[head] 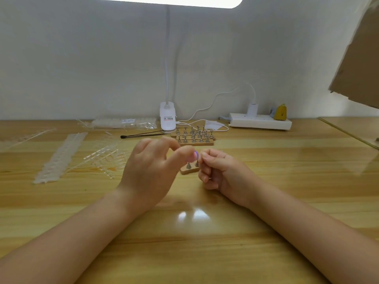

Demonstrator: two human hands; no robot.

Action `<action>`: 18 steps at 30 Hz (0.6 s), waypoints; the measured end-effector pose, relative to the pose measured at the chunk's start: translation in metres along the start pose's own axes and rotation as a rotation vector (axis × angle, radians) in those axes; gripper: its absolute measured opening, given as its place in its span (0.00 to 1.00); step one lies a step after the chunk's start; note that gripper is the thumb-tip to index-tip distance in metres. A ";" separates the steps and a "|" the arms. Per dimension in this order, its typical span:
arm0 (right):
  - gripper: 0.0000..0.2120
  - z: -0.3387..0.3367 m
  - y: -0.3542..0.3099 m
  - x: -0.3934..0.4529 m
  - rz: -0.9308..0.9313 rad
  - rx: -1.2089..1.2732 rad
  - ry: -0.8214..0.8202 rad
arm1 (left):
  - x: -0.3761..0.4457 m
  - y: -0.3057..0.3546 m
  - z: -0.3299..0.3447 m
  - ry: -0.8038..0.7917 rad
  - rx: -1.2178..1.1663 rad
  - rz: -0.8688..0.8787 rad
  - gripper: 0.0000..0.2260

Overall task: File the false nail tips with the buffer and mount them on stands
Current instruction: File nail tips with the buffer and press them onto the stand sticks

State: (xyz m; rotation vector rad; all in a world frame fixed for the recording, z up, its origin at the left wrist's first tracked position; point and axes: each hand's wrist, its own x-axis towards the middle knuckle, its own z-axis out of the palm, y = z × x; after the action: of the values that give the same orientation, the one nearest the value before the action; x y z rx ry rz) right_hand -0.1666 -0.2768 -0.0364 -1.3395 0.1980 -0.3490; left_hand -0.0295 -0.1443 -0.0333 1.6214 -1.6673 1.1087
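My left hand point(152, 171) pinches a small pink-purple buffer point(195, 155) between thumb and forefinger above the middle of the table. My right hand point(217, 171) meets it from the right. Its thumb and forefinger are pinched shut against the buffer's edge, seemingly on a clear false nail tip that is mostly hidden by the fingers. Just below the hands lies a small wooden base with two metal stands point(188, 168); its right part is hidden. Further back, several rows of metal stands on wooden bases point(193, 138) hold no visible tips.
Strips of clear nail tips point(59, 158) and loose sprues point(106, 156) lie at the left, with a bagged pack point(125, 123) behind them. A clip lamp base point(167, 117), a black tool point(141, 134), a power strip point(260, 120) and cardboard point(361, 58) stand at the back and right.
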 end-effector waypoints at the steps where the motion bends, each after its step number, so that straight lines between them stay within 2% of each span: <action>1: 0.06 0.000 0.000 0.000 -0.004 -0.014 -0.014 | 0.002 0.004 0.001 0.045 -0.003 0.063 0.18; 4: 0.01 0.000 -0.001 0.000 0.001 -0.059 -0.052 | 0.003 0.012 0.002 0.046 0.029 0.156 0.14; 7: 0.04 -0.002 -0.002 0.000 0.019 -0.009 -0.016 | 0.001 0.002 -0.001 -0.054 0.077 0.053 0.13; 9: 0.05 -0.003 -0.002 0.000 0.013 0.009 -0.007 | 0.001 -0.002 -0.002 -0.039 0.074 0.005 0.16; 12: 0.04 -0.001 0.000 0.001 0.006 -0.041 -0.038 | 0.005 0.007 0.000 0.049 0.028 0.129 0.15; 14: 0.05 -0.002 -0.001 0.001 0.016 -0.056 -0.063 | 0.005 0.010 0.000 0.026 0.045 0.178 0.13; 16: 0.03 -0.003 -0.002 0.001 0.023 -0.016 -0.071 | 0.003 0.003 -0.001 -0.029 0.054 0.099 0.12; 18: 0.05 -0.004 -0.002 0.000 0.022 0.012 -0.063 | 0.002 -0.005 -0.002 -0.064 0.036 -0.013 0.15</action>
State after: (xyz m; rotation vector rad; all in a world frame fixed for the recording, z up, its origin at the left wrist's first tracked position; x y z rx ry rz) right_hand -0.1679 -0.2810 -0.0349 -1.3333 0.1576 -0.2891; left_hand -0.0254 -0.1433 -0.0301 1.7046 -1.6843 1.0969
